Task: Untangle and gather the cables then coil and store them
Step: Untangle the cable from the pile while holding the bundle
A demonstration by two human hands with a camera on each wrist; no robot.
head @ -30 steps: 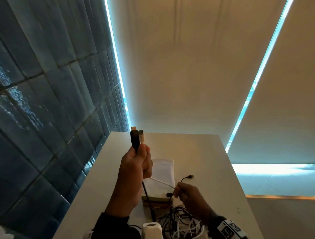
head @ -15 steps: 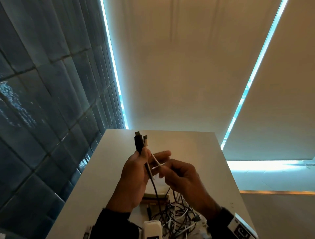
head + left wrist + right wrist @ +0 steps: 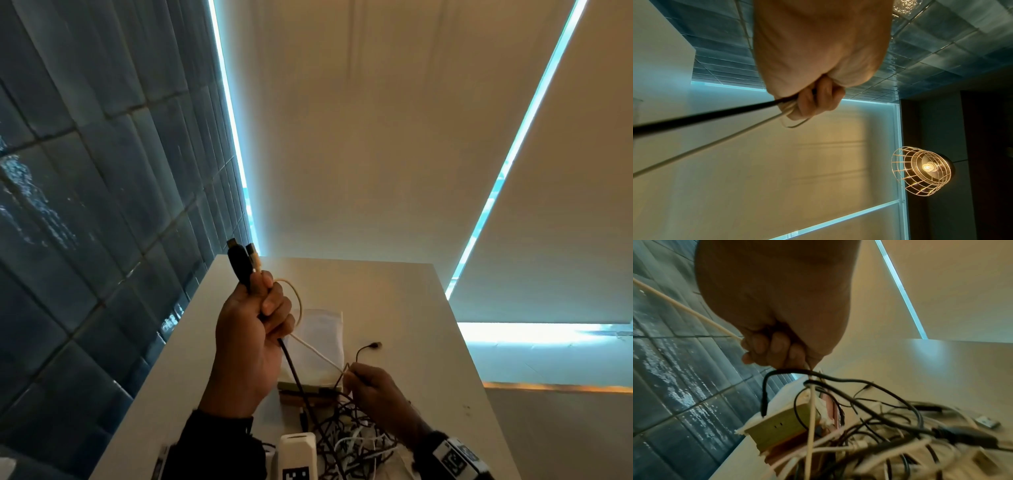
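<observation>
Since half a second ago: right hand (image 3: 371,387) has dropped from beside the left fist to just above the tangle, drawing the white cable (image 3: 317,353) out between the two.

Head view: left hand (image 3: 251,329) raised, clenched round the black cable (image 3: 291,363) and the white one, both plugs (image 3: 241,260) poking up above the fist. A white loop arcs beside the knuckles. White strand runs down and rightward to the right hand, which pinches it. Tangle (image 3: 352,442) sits on the table (image 3: 411,298) at the near edge, below the right hand; a small box (image 3: 318,342) lies behind it.

Left wrist view: fingers (image 3: 818,100) curled on both cables, which leave leftward.

Right wrist view: fingertips (image 3: 774,347) closed on the white strand; it continues straight down into the tangle (image 3: 890,434), with black leads looped across it.

Judgement: the remaining length lies below the right hand, so the right hand is nearer; pulling along the strand's axis looks likely to snag on the crossing black leads.
</observation>
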